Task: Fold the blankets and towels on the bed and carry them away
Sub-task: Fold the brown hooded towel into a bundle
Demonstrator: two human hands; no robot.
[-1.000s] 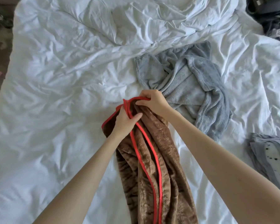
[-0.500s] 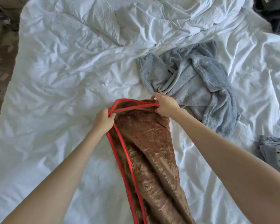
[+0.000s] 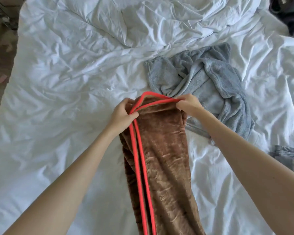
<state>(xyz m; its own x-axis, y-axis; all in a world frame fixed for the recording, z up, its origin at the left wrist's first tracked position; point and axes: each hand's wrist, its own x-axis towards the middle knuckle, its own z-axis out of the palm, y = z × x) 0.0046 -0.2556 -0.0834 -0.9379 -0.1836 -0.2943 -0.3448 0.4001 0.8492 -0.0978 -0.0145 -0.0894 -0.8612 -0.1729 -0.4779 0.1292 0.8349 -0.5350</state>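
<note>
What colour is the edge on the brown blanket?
Red: the trim runs along the brown blanket, seen best in the head view.

- Bed: wide, covered in white bedding, heavily creased, fills most of the view.
- Floor: strip along the bed's left side, mottled brown, dim.
- Pink scrap: flat on that floor.
- Dark clutter: far right corner, indistinct.
- Light: soft, even, daylight-toned.

I see mottled brown floor at left, a pink scrap on it, a dark heap top right.
</note>
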